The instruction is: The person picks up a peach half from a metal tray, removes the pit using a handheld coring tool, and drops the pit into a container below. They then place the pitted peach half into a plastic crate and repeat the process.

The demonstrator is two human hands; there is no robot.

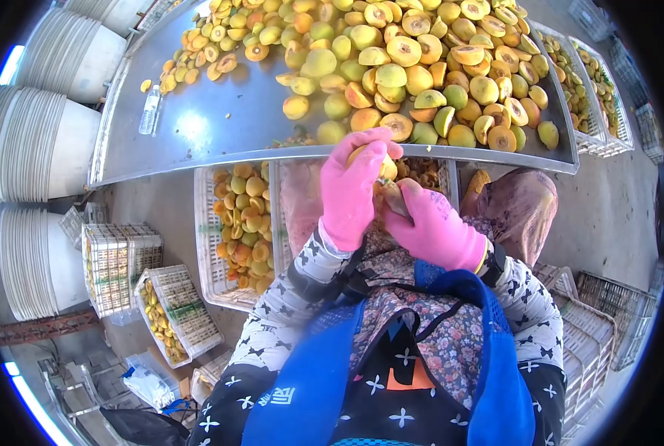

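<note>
Both my hands wear pink gloves and meet just past the near edge of the metal table. My left hand (350, 189) is closed round a yellow peach (388, 168), which shows between its fingers and thumb. My right hand (437, 229) grips a small greyish tool (396, 199), its tip right at the peach's underside. Most of the tool is hidden in the glove, so I cannot tell its exact kind. In front of my hands, a large heap of halved and whole yellow peaches (405, 50) covers much of the table.
The metal table (198, 160) has a plastic bottle (150, 110) at its left. Below its edge stands a white crate (207, 260) of peach halves (246, 215). More crates (190, 312) stand at left, others (588, 327) at right. Stacked white tubs (31, 145) line the left side.
</note>
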